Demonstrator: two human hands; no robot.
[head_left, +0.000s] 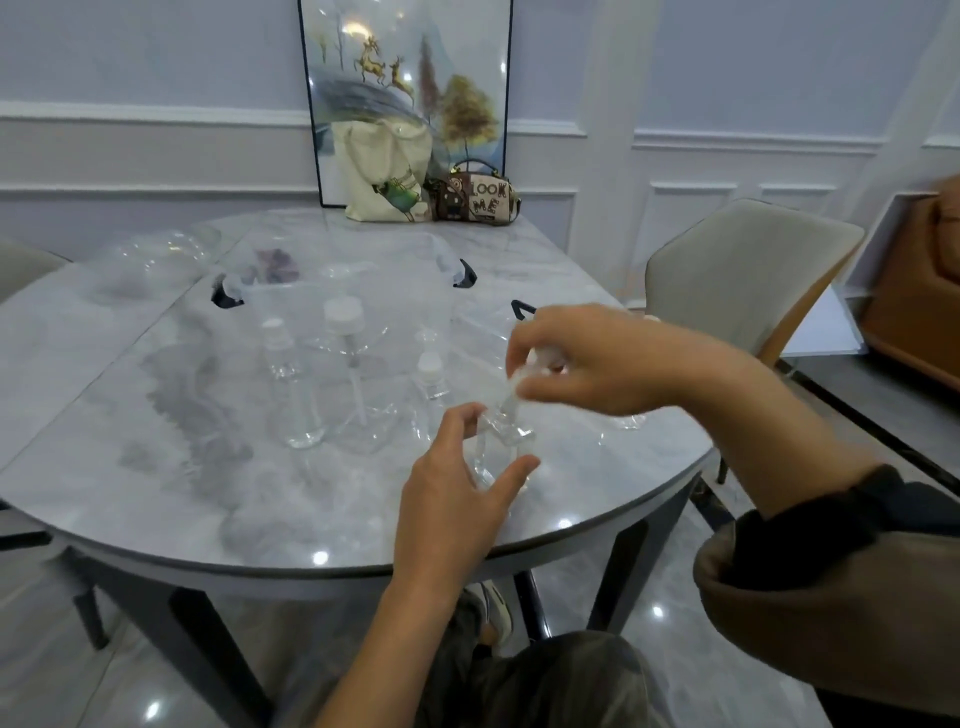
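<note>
A small clear bottle (493, 452) stands near the front edge of the grey marble table (156, 467). My left hand (457, 499) grips its body between thumb and fingers. My right hand (587, 364) hovers just above it and pinches a clear cap or pump top (511, 389) at the bottle's neck. Motion blurs the cap, so I cannot tell whether it is seated on the neck.
Three more clear bottles stand behind: a slim one (291, 384), a wide one with a white cap (348, 364), a small one (431, 374). A clear box with black clips (343, 280), a tote bag (384, 176), a handbag (478, 197), a chair (743, 275).
</note>
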